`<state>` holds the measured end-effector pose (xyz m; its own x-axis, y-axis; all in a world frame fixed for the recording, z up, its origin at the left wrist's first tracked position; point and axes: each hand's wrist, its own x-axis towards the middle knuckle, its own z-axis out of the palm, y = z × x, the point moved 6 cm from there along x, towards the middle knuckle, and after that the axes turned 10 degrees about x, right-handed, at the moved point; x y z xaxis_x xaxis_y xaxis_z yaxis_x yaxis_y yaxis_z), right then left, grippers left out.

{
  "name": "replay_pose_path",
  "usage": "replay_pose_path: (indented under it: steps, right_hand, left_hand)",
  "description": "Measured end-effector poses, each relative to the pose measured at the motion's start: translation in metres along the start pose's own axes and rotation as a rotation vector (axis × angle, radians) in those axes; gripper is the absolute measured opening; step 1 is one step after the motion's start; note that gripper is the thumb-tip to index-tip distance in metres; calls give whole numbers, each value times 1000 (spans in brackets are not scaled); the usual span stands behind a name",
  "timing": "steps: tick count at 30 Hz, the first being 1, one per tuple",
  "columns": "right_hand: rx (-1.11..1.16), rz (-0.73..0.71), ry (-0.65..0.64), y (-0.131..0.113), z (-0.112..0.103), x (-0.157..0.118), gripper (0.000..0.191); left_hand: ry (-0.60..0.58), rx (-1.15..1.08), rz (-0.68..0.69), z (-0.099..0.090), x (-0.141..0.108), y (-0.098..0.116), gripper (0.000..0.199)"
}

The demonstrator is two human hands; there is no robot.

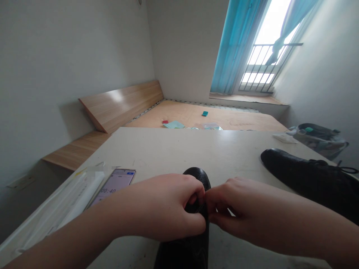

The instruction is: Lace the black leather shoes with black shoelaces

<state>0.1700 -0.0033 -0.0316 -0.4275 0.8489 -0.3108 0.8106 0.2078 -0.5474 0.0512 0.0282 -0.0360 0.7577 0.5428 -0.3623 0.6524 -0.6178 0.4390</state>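
Okay — on my feed the left hand (165, 205) and right hand (238, 211) curl in, fingertips nearly meeting over a black leather shoe (196, 177); can't tell what they pinch — shoe lies on the white desk (168, 149), second shoe (305, 175) beside it.

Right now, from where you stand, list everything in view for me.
desk: one, off-white, in front of you
near leather shoe: one, black, on the desk under the hands
far leather shoe: one, black, desk's right side
smartphone: one, pale purple screen, desk's left side
white packet: one, white, desk's left edge
tissue: one, white, desk's far right
bag: one, grey, beyond the desk's right corner
wooden platform: one, light wood, beyond the desk
curtain: one, blue, at the window
left hand: one, at the near shoe
right hand: one, at the near shoe
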Motion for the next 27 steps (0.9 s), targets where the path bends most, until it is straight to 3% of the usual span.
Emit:
replay_pose_path:
  steps: [10, 27]
  right_hand:
    - [7, 19, 0, 3, -2, -1, 15]
    - [52, -43, 42, -6, -2, 5, 18]
  left_hand:
    - [-8, 13, -56, -4, -4, 1, 11]
    - [80, 36, -47, -5, 3, -3, 14]
